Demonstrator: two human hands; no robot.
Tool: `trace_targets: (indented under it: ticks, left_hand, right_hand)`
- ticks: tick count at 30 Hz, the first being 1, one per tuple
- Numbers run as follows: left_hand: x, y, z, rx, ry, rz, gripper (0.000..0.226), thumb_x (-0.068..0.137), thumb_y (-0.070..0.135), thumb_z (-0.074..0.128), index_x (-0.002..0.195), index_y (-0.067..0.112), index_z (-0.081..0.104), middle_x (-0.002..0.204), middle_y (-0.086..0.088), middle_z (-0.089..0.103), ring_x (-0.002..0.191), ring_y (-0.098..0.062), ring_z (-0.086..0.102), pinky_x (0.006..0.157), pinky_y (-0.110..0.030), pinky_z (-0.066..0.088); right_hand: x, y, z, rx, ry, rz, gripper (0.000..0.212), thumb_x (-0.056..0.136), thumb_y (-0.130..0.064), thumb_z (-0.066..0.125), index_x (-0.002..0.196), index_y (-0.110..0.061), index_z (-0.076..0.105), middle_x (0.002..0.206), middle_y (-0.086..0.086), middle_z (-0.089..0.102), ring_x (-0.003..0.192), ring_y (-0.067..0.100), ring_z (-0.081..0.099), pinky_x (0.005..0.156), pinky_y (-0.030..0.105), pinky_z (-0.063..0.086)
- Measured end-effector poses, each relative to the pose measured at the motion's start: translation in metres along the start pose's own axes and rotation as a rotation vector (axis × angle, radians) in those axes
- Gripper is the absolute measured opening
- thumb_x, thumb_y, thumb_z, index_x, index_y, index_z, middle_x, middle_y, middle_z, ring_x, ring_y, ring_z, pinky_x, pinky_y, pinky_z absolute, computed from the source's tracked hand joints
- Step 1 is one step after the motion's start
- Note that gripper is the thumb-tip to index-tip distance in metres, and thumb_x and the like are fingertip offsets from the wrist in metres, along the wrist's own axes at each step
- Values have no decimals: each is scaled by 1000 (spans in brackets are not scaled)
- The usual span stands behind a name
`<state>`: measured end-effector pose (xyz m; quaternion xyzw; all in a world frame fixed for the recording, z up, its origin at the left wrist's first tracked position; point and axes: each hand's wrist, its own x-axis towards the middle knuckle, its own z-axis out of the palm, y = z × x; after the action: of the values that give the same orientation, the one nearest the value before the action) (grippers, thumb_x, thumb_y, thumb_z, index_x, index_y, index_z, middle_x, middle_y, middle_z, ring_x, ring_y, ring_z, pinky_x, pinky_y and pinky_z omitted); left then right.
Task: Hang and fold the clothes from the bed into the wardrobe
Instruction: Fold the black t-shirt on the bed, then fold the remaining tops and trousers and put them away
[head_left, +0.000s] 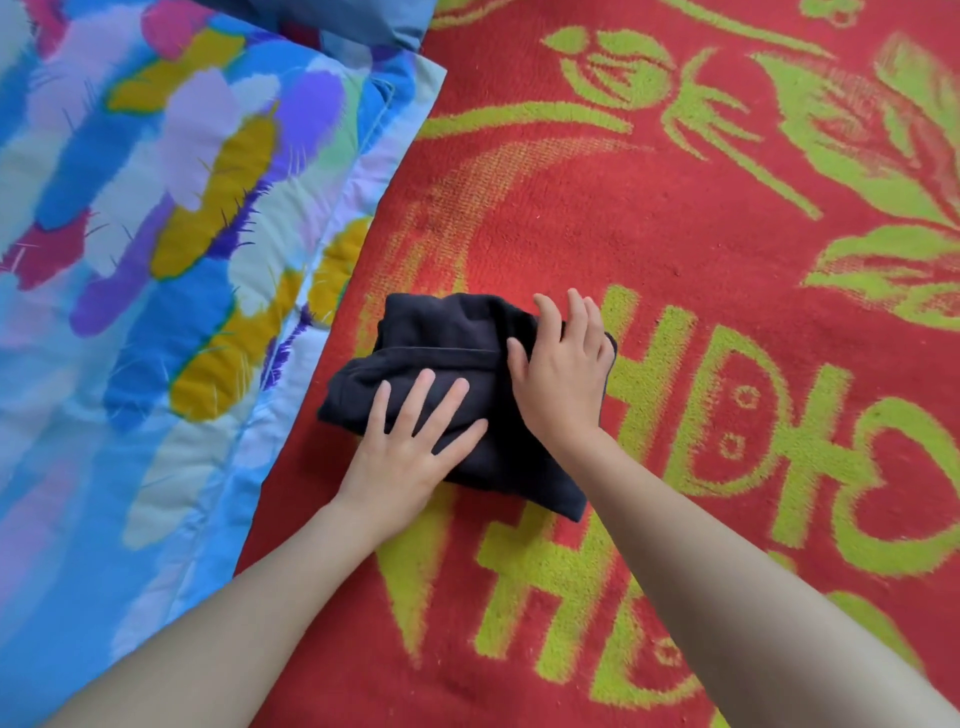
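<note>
Pressing flat, the left hand (410, 457) pins the folded black fabric garment (467, 395) to the red blanket with green lettering (675, 249), fingers straight and spread. The right hand (563, 374), fingers straight, presses its far edge, probably setting the fold, beside the multicoloured quilt (156, 234).

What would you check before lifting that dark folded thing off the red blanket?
1. Black garment folded into a compact bundle: ok.
2. Left hand flat on the garment, fingers spread: ok.
3. Right hand resting on its right side: ok.
4. Garment lies on the red blanket, beside the quilt and not on it: ok.
5. Edges lined up: not ok, the lower corner sticks out past the fold.
6. Free space in the wardrobe: cannot tell, it is out of view.
</note>
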<state>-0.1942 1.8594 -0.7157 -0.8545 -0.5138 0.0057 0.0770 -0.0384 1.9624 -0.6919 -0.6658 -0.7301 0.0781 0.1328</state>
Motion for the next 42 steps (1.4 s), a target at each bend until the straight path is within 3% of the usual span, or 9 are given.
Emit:
trace_targets:
  ticks: [3, 7, 12, 14, 19, 24, 28, 37, 42]
  left_hand:
    - [-1, -5, 2, -49, -132, -23, 122, 36, 34, 91, 141, 29, 30, 153, -18, 23, 131, -47, 31, 95, -65, 35]
    - [-2, -2, 4, -152, -198, -110, 134, 31, 32, 92, 144, 29, 21, 146, -16, 30, 130, -44, 29, 91, -63, 40]
    - [6, -1, 2, -170, -252, -117, 121, 28, 20, 93, 136, 24, 38, 139, -20, 47, 123, -47, 43, 86, -62, 44]
    - [7, -2, -1, -162, -257, -108, 119, 29, 14, 93, 134, 22, 39, 135, -22, 51, 119, -49, 49, 84, -62, 45]
    - [7, -3, -10, -165, -234, -89, 113, 30, 3, 89, 131, 19, 40, 128, -24, 56, 110, -49, 56, 75, -60, 50]
    - [-20, 15, -29, -229, -195, -95, 113, 31, 9, 91, 131, 18, 40, 126, -23, 58, 109, -47, 58, 75, -56, 51]
    - [-58, 46, -53, -311, -133, -188, 110, 32, 6, 89, 130, 14, 41, 123, -24, 59, 107, -46, 59, 77, -53, 53]
    - [-132, 82, -159, -349, 93, -435, 93, 42, -5, 79, 127, 9, 44, 117, -25, 61, 100, -41, 63, 71, -45, 57]
    - [-196, 88, -210, -218, 248, -621, 57, 70, 3, 43, 126, 10, 45, 122, -19, 55, 101, -37, 62, 68, -44, 58]
  right_hand:
    - [-31, 30, -9, -54, 85, -363, 44, 89, -36, 45, 126, -11, 51, 133, 23, 51, 126, 34, 41, 95, 44, 37]
    - [-85, 86, -19, -186, -96, -826, 61, 79, -42, 59, 131, -14, 42, 139, 15, 45, 129, 29, 35, 102, 45, 29]
    - [-87, 88, -17, -302, -248, -731, 66, 73, -8, 39, 136, -26, 34, 134, 10, 55, 127, 28, 43, 89, 59, 44]
    - [-79, 82, -19, -296, -308, -711, 77, 67, -6, 59, 136, -29, 34, 133, 12, 55, 123, 31, 52, 77, 61, 49]
    - [-83, 78, -31, -110, -363, -677, 93, 41, 10, 82, 124, -19, 50, 119, 17, 63, 109, 39, 60, 37, 27, 49]
    - [-100, 79, -60, -50, -272, -811, 47, 78, 4, 36, 121, -12, 44, 111, 21, 65, 104, 41, 62, 63, 37, 58]
    - [-116, 72, -97, -95, -191, -929, 51, 96, 4, 3, 117, -11, 46, 107, 19, 67, 104, 38, 63, 61, 30, 54]
    - [-143, 26, -189, -114, -158, -1274, 44, 98, 0, 11, 123, -10, 45, 117, 21, 62, 115, 42, 56, 77, 41, 55]
    - [-159, -29, -221, -132, -22, -1465, 40, 92, -5, 30, 127, -18, 46, 119, 14, 63, 114, 34, 58, 92, 56, 41]
